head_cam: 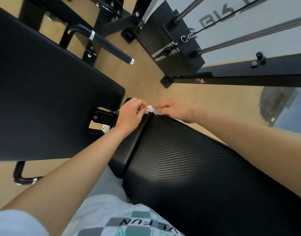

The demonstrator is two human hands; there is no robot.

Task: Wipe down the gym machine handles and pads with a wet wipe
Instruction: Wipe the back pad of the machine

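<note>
Both hands are up front and together: my left hand pinches one end of the wet wipe, fingers curled in on it, and my right hand grips the other end, so the small white crumpled wipe is held between the two, in the air. It sits just above the far end of the ribbed black pad; I cannot tell whether it touches the pad there.

That ribbed pad runs from under the hands back toward my body, on the right of the view, with a narrower ribbed pad lying alongside it on the left, a seam between the two. My left forearm crosses over the narrower one.

Out to the left, a big smooth black pad fills that side. Beyond it, a black handle with silver end caps sticks out over the tan floor. Further out on the right stands the weight stack, with chrome guide rods rising from it and a black frame bar across.
</note>
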